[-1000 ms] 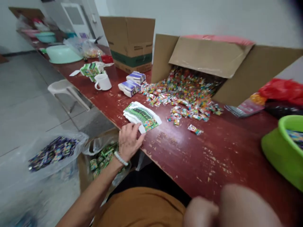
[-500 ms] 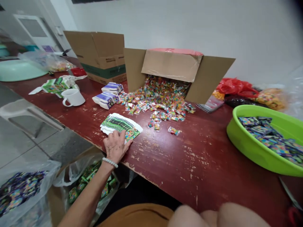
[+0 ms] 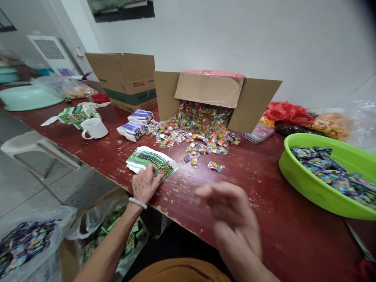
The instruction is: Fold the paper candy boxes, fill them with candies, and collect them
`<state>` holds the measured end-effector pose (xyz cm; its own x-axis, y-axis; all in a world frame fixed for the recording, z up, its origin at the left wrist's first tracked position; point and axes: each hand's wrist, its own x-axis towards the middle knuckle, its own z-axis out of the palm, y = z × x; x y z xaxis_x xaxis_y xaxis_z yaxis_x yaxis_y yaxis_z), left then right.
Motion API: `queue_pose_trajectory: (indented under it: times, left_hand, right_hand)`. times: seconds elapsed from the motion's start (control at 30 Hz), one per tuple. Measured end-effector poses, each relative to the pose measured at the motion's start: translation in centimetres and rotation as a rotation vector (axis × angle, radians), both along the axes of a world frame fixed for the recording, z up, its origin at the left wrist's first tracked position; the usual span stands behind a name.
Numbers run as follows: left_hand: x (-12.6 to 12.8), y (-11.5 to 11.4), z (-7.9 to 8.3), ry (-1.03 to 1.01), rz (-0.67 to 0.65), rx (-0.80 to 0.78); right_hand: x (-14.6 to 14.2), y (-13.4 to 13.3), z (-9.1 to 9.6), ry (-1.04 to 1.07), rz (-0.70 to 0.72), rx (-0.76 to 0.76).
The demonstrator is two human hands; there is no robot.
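A fanned stack of flat green printed cartons (image 3: 151, 158) lies near the table's front edge. My left hand (image 3: 146, 182), with a bead bracelet at the wrist, rests at its near side, fingers curled and closed on the edge of the cartons. To the right, my right hand (image 3: 232, 219) is held above the table, blurred by motion. Its thumb and fingers are apart and nothing shows between them. Beyond the cartons, small wrapped candies (image 3: 202, 133) spill from a cardboard box (image 3: 210, 90) lying on its side. A single wrapped candy (image 3: 215, 166) lies apart from the pile.
On the right stands a green basin (image 3: 305, 192) of dark packets. A white mug (image 3: 94, 128), purple-and-white cartons (image 3: 133, 130) and another cardboard box (image 3: 126, 82) are at left. Below the edge hangs a plastic-lined box of green packets (image 3: 110, 223). Scissors (image 3: 360, 241) lie at lower right.
My right hand has risen from the bottom edge into the space above the table. My left hand stays at the cartons, its fingers slightly more curled. The camera view has tilted up a little.
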<state>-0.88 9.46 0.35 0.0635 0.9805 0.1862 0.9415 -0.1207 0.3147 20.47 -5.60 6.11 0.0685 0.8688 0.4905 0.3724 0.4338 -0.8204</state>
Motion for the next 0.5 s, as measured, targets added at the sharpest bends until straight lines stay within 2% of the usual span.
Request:
queue_pose_trajectory:
  times: [0.07,0.13,0.2,0.27,0.4,0.5]
  left_hand:
    - [0.1,-0.8,0.3,-0.405,-0.008,-0.078]
    - [0.4,-2.1,0.7,-0.846,-0.033,-0.181]
    - [0.5,-3.8,1.1,-1.16,-0.07,-0.332]
    - [0.5,-5.4,1.6,-1.328,-0.137,-0.538]
    - [0.2,-7.5,2.2,-1.513,-0.393,-1.04]
    - [0.3,-8.1,2.0,-1.543,-0.526,-1.235]
  right_hand:
    - [-1.5,3.0,-1.4,0.284,-0.02,-0.19]
    - [-2.5,5.9,-3.4,0.407,-0.088,-0.382]
    - [-2.9,8.1,-5.1,0.543,-0.058,-0.494]
    - [-3.2,9.0,-5.8,0.65,0.04,-0.5]
    - [-3.5,8.0,-5.1,0.662,0.236,-0.487]
    - [-3.7,6.8,-4.5,0.659,0.365,-0.553]
